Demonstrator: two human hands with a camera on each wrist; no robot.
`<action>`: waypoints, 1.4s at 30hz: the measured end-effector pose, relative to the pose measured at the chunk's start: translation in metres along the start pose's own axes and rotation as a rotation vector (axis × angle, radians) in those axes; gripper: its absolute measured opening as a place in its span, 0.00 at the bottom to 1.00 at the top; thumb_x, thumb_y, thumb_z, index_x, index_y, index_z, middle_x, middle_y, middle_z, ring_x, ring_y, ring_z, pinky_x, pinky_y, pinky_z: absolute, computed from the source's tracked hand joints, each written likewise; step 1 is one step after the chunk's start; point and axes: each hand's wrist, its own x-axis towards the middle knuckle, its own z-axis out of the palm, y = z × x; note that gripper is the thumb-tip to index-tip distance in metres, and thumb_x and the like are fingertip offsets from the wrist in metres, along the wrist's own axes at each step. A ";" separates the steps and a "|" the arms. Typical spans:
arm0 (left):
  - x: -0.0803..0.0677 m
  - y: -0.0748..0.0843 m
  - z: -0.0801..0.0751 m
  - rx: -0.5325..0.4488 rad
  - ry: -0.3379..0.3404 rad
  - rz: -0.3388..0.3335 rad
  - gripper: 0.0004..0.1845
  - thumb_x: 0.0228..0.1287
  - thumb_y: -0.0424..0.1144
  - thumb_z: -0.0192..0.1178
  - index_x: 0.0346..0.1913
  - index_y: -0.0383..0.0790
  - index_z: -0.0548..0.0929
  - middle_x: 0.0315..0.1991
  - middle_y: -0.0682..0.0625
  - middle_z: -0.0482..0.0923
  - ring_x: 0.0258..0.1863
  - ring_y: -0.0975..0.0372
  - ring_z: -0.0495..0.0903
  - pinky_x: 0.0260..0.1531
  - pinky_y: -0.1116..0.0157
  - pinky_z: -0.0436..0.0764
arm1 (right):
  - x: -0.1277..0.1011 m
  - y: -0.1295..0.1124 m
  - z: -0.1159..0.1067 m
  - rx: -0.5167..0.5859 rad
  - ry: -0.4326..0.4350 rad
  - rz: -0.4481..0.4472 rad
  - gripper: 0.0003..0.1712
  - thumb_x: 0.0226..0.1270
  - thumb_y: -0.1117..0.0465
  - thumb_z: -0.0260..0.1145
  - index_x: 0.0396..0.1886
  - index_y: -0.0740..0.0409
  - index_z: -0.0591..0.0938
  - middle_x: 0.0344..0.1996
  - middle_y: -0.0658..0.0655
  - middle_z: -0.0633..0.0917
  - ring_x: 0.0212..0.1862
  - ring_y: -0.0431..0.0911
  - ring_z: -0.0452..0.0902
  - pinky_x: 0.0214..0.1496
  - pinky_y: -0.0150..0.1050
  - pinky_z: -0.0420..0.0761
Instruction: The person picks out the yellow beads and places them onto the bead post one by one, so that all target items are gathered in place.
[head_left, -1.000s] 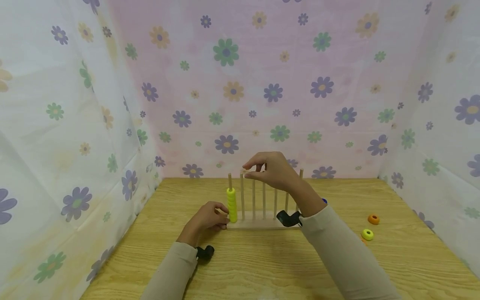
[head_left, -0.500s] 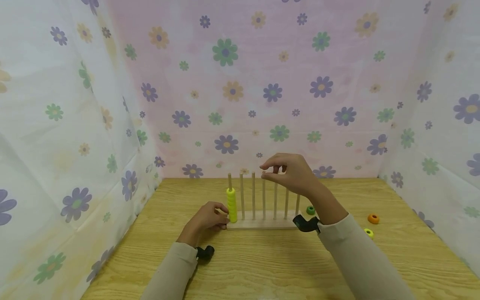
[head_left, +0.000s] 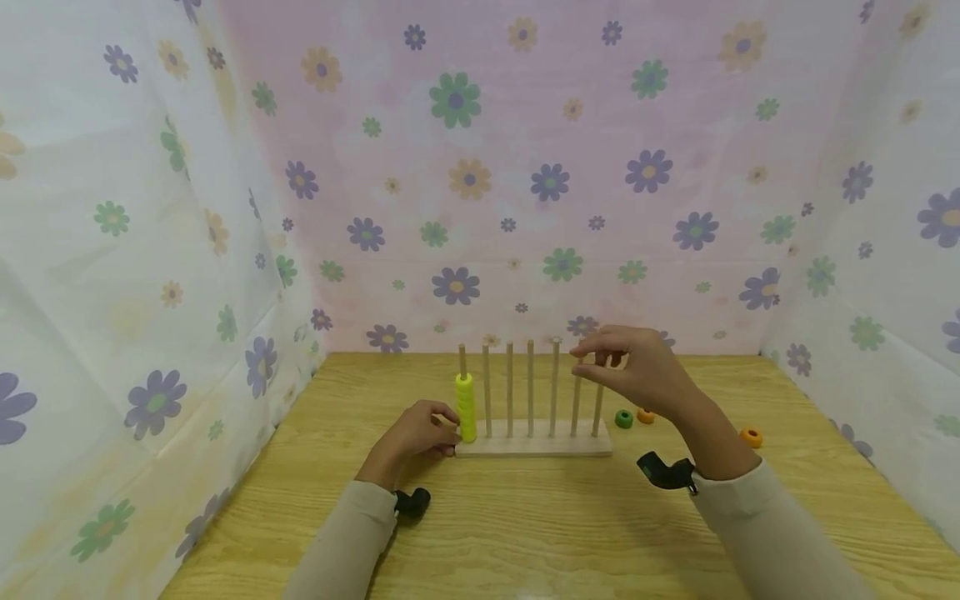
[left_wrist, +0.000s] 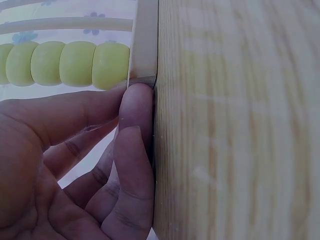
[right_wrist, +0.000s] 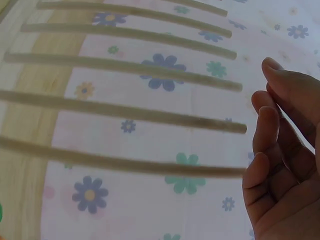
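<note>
A wooden peg stand [head_left: 534, 442] bears a row of upright pegs. Its leftmost peg carries a stack of yellow beads [head_left: 466, 408], with the peg's tip bare above. At the base's left end, my left hand [head_left: 420, 432] grips the corner; the left wrist view has its fingertips right against the end face, just beside the lowest yellow bead [left_wrist: 110, 66]. My right hand [head_left: 637, 367] hovers at the tops of the rightmost pegs, thumb and fingers bent and apart. Nothing shows between them in the right wrist view, where the bare pegs [right_wrist: 120, 113] lie beside the fingers.
To the right of the stand lie a green bead [head_left: 624, 419] and an orange bead [head_left: 646, 415]. Another orange bead [head_left: 752, 437] is farther right. Flowered cloth [head_left: 480, 208] walls the wooden table [head_left: 525, 533] at the back and both sides.
My right hand has travelled from over the second peg to the right end of the row and slightly lower. A green and an orange bead came into sight. My left hand stays put.
</note>
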 end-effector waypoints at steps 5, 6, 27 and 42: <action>-0.001 0.001 -0.001 0.000 -0.005 0.002 0.12 0.67 0.33 0.70 0.51 0.37 0.84 0.33 0.43 0.88 0.27 0.57 0.88 0.31 0.60 0.89 | -0.018 0.008 -0.008 -0.038 -0.001 0.016 0.12 0.63 0.58 0.79 0.45 0.41 0.91 0.38 0.42 0.88 0.32 0.33 0.77 0.33 0.32 0.79; -0.002 0.001 -0.001 0.000 -0.005 0.003 0.13 0.67 0.33 0.70 0.51 0.37 0.84 0.33 0.43 0.88 0.27 0.57 0.88 0.31 0.60 0.89 | -0.022 0.009 -0.010 -0.050 -0.002 0.022 0.12 0.63 0.58 0.79 0.45 0.40 0.91 0.37 0.40 0.88 0.32 0.32 0.77 0.33 0.32 0.79; -0.002 0.001 -0.001 0.005 -0.010 0.009 0.14 0.67 0.34 0.70 0.53 0.37 0.83 0.36 0.43 0.88 0.28 0.58 0.88 0.32 0.61 0.90 | -0.104 0.057 -0.040 -0.101 -0.071 0.278 0.12 0.66 0.54 0.77 0.48 0.38 0.89 0.37 0.41 0.88 0.34 0.34 0.81 0.34 0.33 0.83; 0.001 0.000 -0.001 0.008 -0.020 0.010 0.15 0.66 0.34 0.70 0.53 0.37 0.83 0.36 0.43 0.88 0.28 0.57 0.89 0.32 0.60 0.90 | -0.155 0.111 -0.049 0.052 -0.195 0.499 0.14 0.70 0.53 0.73 0.53 0.48 0.88 0.52 0.54 0.87 0.44 0.34 0.79 0.40 0.34 0.83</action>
